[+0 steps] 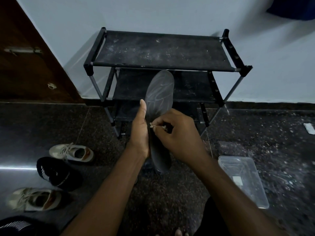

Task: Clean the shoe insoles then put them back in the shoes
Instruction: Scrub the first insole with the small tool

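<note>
Dark speckled floor lies below us. Our left hand grips the insole by its side, long axis pointing away toward the shoe rack; our right hand pinches something small and pale at its middle.

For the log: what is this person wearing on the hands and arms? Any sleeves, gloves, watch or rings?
Nothing shows on either. The bare left hand and bare right hand have no gloves and no rings in view. The left forearm and right forearm are uncovered down to the frame's lower edge: no sleeves, watch or bands.
</note>
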Demonstrator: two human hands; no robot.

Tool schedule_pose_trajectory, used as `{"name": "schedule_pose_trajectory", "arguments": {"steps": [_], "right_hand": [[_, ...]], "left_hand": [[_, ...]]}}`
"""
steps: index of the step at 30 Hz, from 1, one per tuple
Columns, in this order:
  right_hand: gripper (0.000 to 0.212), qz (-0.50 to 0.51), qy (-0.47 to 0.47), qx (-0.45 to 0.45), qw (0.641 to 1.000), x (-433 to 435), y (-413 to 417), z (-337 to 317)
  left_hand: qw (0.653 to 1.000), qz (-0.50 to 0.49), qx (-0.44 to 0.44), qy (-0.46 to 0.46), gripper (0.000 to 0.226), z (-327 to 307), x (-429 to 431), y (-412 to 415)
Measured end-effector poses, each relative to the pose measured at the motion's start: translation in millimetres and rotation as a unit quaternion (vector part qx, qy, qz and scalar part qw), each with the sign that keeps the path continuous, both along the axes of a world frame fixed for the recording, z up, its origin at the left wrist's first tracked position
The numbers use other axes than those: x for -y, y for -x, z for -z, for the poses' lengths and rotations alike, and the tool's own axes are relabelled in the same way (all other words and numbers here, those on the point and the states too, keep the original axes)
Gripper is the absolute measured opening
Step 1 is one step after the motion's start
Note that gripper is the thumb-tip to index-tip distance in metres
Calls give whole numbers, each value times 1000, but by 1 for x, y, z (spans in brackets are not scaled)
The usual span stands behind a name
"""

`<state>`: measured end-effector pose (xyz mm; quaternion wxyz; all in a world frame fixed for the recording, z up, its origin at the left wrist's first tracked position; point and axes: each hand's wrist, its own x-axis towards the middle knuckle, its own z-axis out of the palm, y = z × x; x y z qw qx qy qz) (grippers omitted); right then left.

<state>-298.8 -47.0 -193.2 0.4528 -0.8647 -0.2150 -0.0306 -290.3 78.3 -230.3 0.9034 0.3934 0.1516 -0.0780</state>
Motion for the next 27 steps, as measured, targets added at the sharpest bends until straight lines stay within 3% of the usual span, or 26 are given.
{"name": "schedule_pose_trajectory", "arguments": {"steps": [3,9,15,22,27], "right_hand": [[5,-48,5,-23,999,1,2,-4],[3,34,-16,-6,999,5,-5,2],[5,-32,0,-15,999,1,1,-2],[3,22,-15,-6,1000,6,-4,-1],[5,-43,6,-20,999,3,0,-5]], "left_hand": [[1000,11,-7,4,78,0,-1,0],[1000,14,5,10,67,-4,4,3],[1000,3,7,-3,64,-6,2,3],[1000,10,6,5,62,-5,7,4],[1000,-2,19,19,64,-7,6,3]]}}
